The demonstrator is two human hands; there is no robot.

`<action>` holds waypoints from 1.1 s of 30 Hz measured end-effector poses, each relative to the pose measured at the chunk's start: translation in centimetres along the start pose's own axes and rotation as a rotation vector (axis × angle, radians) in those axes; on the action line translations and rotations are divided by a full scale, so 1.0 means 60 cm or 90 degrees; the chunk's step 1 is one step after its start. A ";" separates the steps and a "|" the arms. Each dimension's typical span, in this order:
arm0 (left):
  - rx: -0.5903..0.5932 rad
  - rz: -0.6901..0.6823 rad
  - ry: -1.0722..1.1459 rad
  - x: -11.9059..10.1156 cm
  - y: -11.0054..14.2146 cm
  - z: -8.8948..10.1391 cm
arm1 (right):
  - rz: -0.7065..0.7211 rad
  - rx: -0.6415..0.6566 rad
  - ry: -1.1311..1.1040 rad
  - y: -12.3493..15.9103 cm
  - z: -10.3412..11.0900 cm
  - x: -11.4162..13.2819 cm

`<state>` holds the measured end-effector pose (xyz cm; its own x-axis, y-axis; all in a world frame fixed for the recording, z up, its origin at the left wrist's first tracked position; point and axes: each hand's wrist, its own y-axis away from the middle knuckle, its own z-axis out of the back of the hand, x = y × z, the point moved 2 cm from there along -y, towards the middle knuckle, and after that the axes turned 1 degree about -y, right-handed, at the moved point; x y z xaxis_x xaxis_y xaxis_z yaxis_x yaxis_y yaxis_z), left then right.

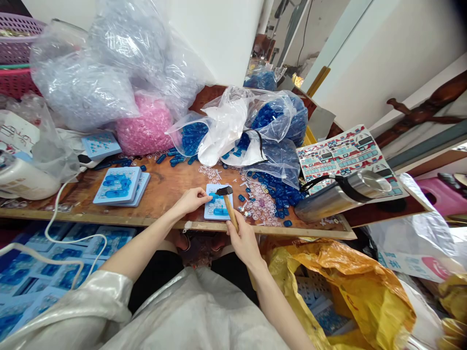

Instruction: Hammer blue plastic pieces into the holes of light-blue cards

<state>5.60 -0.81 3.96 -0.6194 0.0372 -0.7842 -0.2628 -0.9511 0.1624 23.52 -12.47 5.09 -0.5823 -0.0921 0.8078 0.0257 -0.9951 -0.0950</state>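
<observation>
- Looks like the fixing step to me: small plastic parts getting tapped onto a light-blue panel [213, 187], which lies flat near the front edge of the tabletop [171, 176], right between the two hands
- Right hand [243, 239] has its fingers wrapped around the wooden handle of a little hammer [230, 210], with the dark head over the panel's upper right part. Can't tell if it's actually touching anything
- Left hand [193, 200] comes in from the side with the fingers bunched together at the panel's upper left, right by a blue piece [216, 198]. Might be pinching it or just steadying it, honestly can't tell
- Another blue piece [221, 212] already sits across the lower part of the panel, so I'd call this one partway done
- Next move, my guess: get the upper piece lined up, keep the panel flat and give it a light, square tap, with those left fingers well clear of the hammer head
- Spare parts are handy, with loose clear bits [261, 210] and dark-blue pieces [279, 189] scattered just right of the panel
</observation>
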 end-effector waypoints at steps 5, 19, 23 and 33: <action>-0.013 0.000 0.020 0.007 -0.004 -0.008 | -0.040 -0.012 0.014 -0.003 -0.016 -0.014; -0.015 0.032 -0.095 -0.006 -0.007 -0.009 | -0.026 0.037 0.146 0.003 -0.005 0.005; -0.025 0.014 -0.078 0.001 -0.004 -0.009 | -0.015 -0.024 0.081 0.007 0.013 0.005; -0.115 -0.313 -0.146 -0.109 -0.158 -0.006 | -0.060 -0.158 -0.107 -0.030 0.050 -0.096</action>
<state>12.38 7.85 7.33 -0.6064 0.5347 -0.5885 -0.4427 -0.8418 -0.3088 29.26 -10.26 2.36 -0.4304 -0.0251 0.9023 -0.2326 -0.9628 -0.1378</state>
